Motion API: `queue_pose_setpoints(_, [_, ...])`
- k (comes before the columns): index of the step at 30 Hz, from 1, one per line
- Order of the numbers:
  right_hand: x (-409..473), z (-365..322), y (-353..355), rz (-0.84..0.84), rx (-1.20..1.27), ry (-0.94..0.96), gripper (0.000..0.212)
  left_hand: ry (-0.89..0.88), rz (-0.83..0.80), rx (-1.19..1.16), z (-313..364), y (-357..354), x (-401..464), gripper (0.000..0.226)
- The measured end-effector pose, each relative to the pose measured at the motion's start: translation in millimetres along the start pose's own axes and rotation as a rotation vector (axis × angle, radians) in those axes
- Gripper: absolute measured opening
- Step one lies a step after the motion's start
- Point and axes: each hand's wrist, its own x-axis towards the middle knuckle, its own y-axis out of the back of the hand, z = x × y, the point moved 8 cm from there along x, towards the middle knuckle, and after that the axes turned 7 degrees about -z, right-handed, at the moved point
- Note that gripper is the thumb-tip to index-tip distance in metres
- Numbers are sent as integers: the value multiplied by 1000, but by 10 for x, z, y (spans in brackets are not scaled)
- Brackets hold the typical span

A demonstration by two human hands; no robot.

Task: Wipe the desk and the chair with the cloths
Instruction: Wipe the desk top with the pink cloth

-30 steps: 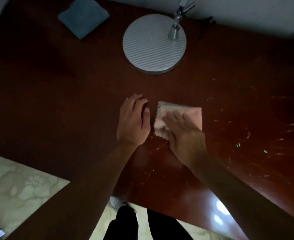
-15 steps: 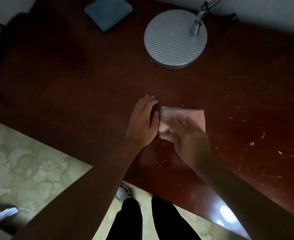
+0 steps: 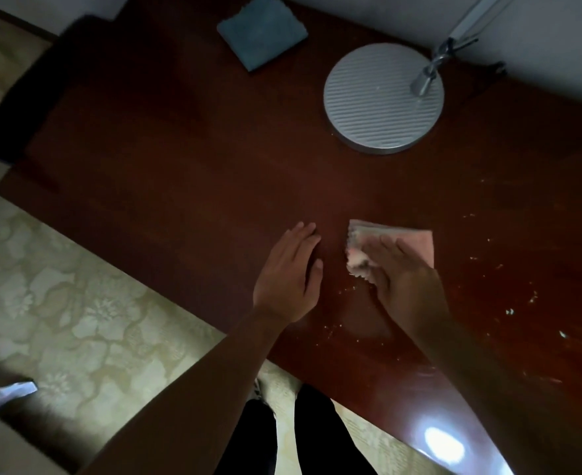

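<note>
Dark red-brown desk [image 3: 186, 173], dim light, pale specks scattered over its right part. My right hand [image 3: 406, 279] lies flat on the folded pink cloth [image 3: 416, 241], fingers straight, pressing it to the wood. My left hand [image 3: 289, 272] rests flat on bare desk just beside the cloth, fingers together, holding nothing. Blue cloth [image 3: 262, 30] sits folded at the far edge. Round lamp base [image 3: 375, 101] stands far right.

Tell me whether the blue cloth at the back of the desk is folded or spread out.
Folded. The blue cloth lies as a compact square with a thick, doubled edge, untouched by either hand.
</note>
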Motion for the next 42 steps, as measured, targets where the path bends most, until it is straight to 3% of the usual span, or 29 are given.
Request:
queue_pose_setpoints(6, [731, 306, 98, 66, 76, -227, 39, 9, -35, 15, -7, -14, 10, 42])
queue_pose_setpoints(12, [-80, -446, -157, -8, 52, 28, 33, 17, -54, 4, -10, -29, 8, 46])
queue_pose_setpoints(15, [-9, -450, -78, 22, 38, 121, 31, 8, -62, -9, -29, -23, 3, 45])
queue_pose_setpoints(20, [461, 49, 12, 25, 62, -109, 36, 5, -54, -16, -18, -19, -11, 45])
queue_pose_setpoints(28, [-695, -345, -420, -110, 116, 142, 37, -36, -92, -7, 7, -20, -189, 45])
queue_pose_setpoints(34, [-55, 26, -138, 42, 79, -130, 34, -57, -88, -14, -44, -26, -495, 44])
queue_pose_setpoints(42, [-991, -844, -542, -70, 78, -48, 38, -74, -131, -67, -122, -48, -854, 42])
